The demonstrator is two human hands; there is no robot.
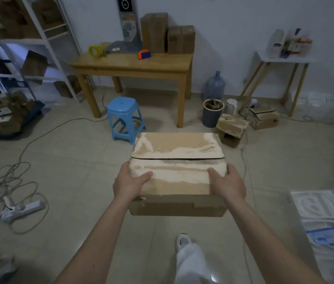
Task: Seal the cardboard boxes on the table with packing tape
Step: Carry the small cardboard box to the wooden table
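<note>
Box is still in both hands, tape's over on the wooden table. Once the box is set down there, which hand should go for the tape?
Probably left. The yellow tape dispenser sits at the table's left end, on the left hand's side; the right hand could steady the cardboard box.

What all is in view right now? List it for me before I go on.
carried box: 1, brown, worn top, flaps closed, held in the air over the floor
table: 1, wooden, ahead by the wall
table boxes: about 3, brown, upright at the table's back
tape dispenser: 1, yellow, table's left end
orange-blue item: 1, on the table; kind unclear
stool: 1, blue, before the table
water jug: 1, blue, right of the table
bucket: 1, dark, below the jug
floor boxes: 2, brown, torn, by the bucket
side table: 1, white, right
shelf: 1, white, left
power strip: 1, white, floor left
left hand: 1, grips the box's left edge
right hand: 1, grips the right edge
</note>
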